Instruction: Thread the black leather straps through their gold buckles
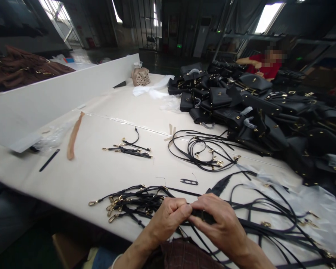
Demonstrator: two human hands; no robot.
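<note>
Head view shows your left hand and your right hand close together at the near edge of the wide cream desk. Both pinch one thin black leather strap, so each grip is clamped on it, thumb against fingers. The strap sits right between your hands, just above the desk. It looks light and floppy, so I think it will bend and dangle if you hold it far from the end. Hold it close to the spot you touch. Its smooth skin may slip, so pinch firmly. A bunch of black straps with gold metal clips lies just to your left. A pair of small black thread snips lies near, behind your hands.
</note>
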